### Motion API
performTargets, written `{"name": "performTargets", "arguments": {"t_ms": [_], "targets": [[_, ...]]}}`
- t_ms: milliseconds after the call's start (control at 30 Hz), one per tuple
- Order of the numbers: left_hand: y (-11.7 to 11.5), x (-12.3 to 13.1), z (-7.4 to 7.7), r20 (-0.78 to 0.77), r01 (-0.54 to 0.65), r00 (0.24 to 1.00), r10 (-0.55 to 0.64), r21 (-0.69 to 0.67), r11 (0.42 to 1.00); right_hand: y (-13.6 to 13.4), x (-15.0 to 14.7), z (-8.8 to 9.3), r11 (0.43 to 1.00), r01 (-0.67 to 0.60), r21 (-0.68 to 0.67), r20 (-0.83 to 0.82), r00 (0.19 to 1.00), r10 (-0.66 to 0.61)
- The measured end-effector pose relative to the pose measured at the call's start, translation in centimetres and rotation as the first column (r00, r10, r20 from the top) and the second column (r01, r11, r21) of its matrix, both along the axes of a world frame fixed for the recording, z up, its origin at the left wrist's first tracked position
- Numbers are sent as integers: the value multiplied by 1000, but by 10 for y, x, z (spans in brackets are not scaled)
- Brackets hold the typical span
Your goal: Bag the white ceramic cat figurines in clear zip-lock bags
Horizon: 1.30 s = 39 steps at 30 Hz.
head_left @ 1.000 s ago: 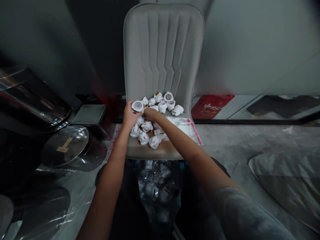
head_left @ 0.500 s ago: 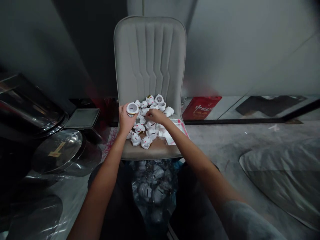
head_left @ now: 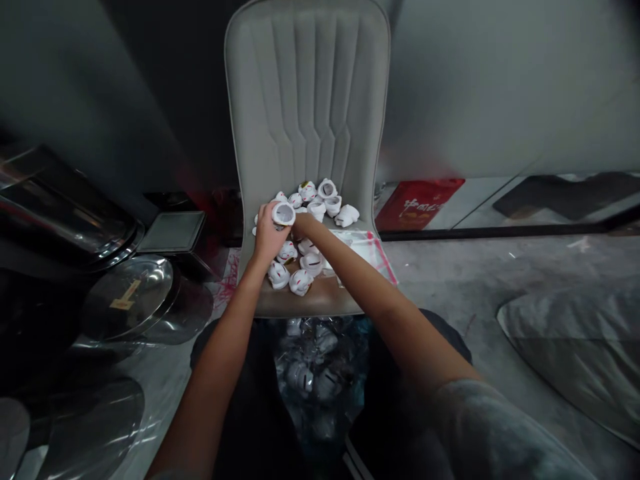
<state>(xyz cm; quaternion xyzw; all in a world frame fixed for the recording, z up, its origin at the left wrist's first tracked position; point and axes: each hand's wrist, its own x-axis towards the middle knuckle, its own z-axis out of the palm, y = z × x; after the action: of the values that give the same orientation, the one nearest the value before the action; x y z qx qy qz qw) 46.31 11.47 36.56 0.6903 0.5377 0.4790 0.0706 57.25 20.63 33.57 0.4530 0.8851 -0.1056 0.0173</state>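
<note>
In the head view my left hand is wrapped round a white lucky-cat coin bank, its round open base turned up toward me. My right hand is close against it on the right, with its fingers hidden behind the bank and the left hand. Several more white cat coin banks lie around my hands on the chair seat. One shows its dark coin slot, and another has its hollow base upward.
A flat plastic bag with pink edging lies at the seat's right side. Between my legs is a clear bag of wrapped coin banks. Metal canisters stand at left, and a red bag stands by the wall at right.
My right hand has moved in against the left hand and the coin bank. The whole view has shifted a little, with the chair appearing larger and its top now cut off.
</note>
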Motion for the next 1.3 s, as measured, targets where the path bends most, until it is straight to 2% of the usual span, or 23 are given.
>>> {"name": "performTargets", "arguments": {"t_ms": [200,400,500,567,667,800,900,1033,1167,1300], "targets": [[-5,2,-3,29,6,1000,-6,3,1000,-7,19,7,998,48,-46,70,997,-45],[-13,2,-4,59,-9,998,10,-11,1000,-21,39,36,997,75,-19,32,997,-74],[-21,3,-1,44,-11,999,11,12,1000,-45,66,49,994,100,51,-58,994,-97],[-27,6,2,3,-4,1000,4,32,999,-67,87,54,976,185,119,-150,975,-166],[-37,12,3,-48,53,998,-50,55,997,-101,111,63,953,266,143,-293,931,-216],[-49,23,1,-89,189,979,-184,49,981,-135,119,87,952,265,155,-453,875,-170],[-59,32,-1,-94,248,965,-244,25,969,-155,113,101,949,282,142,-439,877,-195],[-69,41,-5,-102,276,956,-276,-10,961,-171,106,100,939,302,166,-391,894,-219],[-70,46,-9,-79,274,959,-274,-9,962,-173,104,90,923,304,235,-418,889,-186],[-68,49,-12,-75,279,958,-276,32,960,-175,108,92,926,296,236,-409,894,-182]]}}
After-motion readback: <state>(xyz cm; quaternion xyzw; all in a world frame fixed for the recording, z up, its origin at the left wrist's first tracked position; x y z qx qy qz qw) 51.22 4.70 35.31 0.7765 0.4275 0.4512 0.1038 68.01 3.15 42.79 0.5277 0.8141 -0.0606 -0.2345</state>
